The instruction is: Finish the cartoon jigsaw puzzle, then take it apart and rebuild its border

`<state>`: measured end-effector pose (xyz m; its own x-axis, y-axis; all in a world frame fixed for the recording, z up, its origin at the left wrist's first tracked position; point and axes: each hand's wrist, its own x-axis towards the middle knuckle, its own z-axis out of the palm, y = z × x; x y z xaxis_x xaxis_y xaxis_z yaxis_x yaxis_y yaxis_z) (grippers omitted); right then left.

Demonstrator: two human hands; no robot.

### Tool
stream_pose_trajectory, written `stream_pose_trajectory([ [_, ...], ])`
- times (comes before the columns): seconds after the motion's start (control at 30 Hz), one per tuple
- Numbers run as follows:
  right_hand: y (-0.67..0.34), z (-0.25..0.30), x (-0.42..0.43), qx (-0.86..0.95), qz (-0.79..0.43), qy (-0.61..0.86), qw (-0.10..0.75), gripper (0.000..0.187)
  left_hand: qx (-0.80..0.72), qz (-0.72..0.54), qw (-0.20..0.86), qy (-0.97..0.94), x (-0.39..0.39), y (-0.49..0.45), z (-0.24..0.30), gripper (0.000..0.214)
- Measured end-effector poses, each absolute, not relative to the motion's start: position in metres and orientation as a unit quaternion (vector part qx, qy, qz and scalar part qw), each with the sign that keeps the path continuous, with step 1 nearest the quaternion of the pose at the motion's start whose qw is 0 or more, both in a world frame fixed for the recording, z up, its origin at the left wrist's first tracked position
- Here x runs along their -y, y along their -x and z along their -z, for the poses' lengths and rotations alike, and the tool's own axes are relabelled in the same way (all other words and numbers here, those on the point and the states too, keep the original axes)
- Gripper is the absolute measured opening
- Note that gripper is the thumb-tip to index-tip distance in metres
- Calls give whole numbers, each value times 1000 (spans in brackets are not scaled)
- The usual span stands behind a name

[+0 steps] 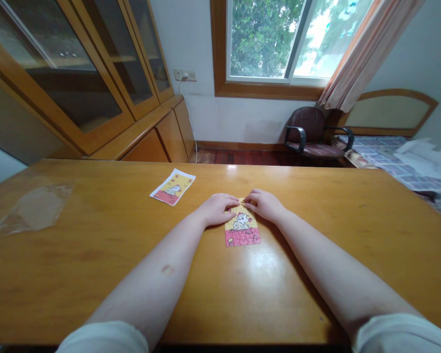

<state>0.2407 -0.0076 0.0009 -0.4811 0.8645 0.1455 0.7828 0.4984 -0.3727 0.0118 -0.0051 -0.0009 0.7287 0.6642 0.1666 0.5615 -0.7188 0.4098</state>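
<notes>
A jigsaw puzzle (242, 238) lies flat on the wooden table, pink along its near part and yellow further up, with a white cartoon animal in the middle. My left hand (217, 208) rests across its upper left side, fingers stretched out and thumb apart, covering that edge. At the upper right corner my right hand (265, 203) has its fingers bent and pinched together on a small yellow puzzle piece (243, 202). Part of the puzzle's top is hidden under the fingers. A picture sheet (173, 187) printed with the same scene lies further off to the left.
The wooden table (113, 235) spans the width in front of me. A clear plastic bag (33, 208) lies at its left end. Beyond the far edge stand a glass-door cabinet (130, 117), a dark armchair (312, 132) and a bed (385, 157) at the right.
</notes>
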Motion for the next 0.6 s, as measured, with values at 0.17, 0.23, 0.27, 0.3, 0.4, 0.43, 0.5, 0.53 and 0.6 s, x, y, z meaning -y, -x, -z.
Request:
stream_pose_trajectory([
  [0.17,-237,0,9,854,-128,478,163,17,-336,-154,162,-915,6,-12,1,36],
  [0.23,-236,0,9,855,-127,476,165,17,-335,-155,162,-915,6,-12,1,36],
  [0.27,-236,0,9,855,-127,474,166,17,-335,-155,163,-915,6,-12,1,36],
  [0.3,-236,0,9,856,-127,473,166,17,-335,-155,163,-915,6,-12,0,36],
  [0.4,-235,-1,10,857,-127,472,164,16,-336,-155,164,-914,6,-12,-1,36],
  [0.43,-235,-1,10,856,-128,473,162,16,-337,-155,164,-914,6,-12,-1,36],
  [0.5,-235,-2,10,856,-130,474,159,16,-338,-153,163,-914,6,-13,-1,36],
  [0.53,-235,-2,10,856,-131,474,158,16,-339,-152,162,-914,6,-13,-1,36],
  [0.6,-235,-2,11,857,-131,472,158,17,-340,-150,163,-914,6,-13,-2,36],
])
